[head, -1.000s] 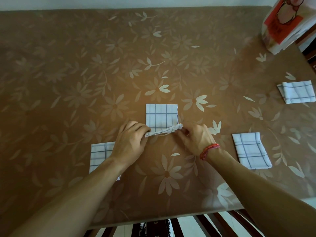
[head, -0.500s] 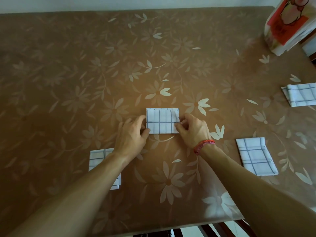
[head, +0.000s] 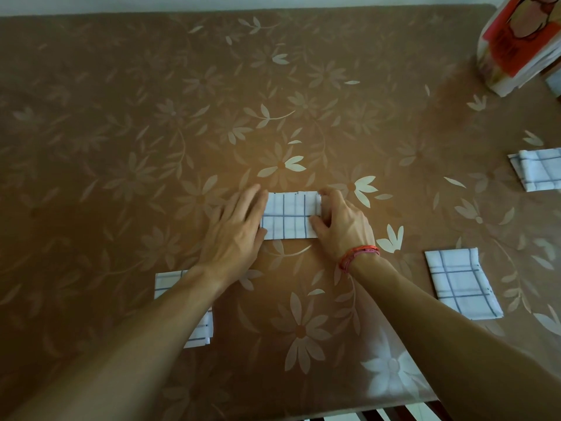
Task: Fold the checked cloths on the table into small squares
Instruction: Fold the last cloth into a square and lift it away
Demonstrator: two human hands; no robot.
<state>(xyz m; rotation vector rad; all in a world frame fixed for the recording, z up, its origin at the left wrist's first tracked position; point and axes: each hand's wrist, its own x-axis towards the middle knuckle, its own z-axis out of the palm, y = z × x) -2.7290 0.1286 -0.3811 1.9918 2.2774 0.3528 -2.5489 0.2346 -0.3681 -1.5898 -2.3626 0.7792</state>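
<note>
A white checked cloth (head: 290, 215), folded into a small square, lies flat at the table's middle. My left hand (head: 236, 227) rests on its left edge with straight fingers pressing down. My right hand (head: 340, 223) is at the right edge, thumb and curled fingers pinching the fold. Three other folded checked cloths lie around: one (head: 170, 282) partly hidden under my left forearm, one (head: 461, 284) at the near right, one (head: 538, 173) at the far right edge.
The table (head: 151, 117) wears a brown cover with pale flowers. A white and red bag (head: 513, 47) stands at the far right corner. The table's front edge runs along the bottom, with chair slats (head: 376, 416) below it.
The near edge, lifted a second ago, has been folded over and laid flat. Both hands slid forward along the cloth's sides, and my left hand opened flat.
</note>
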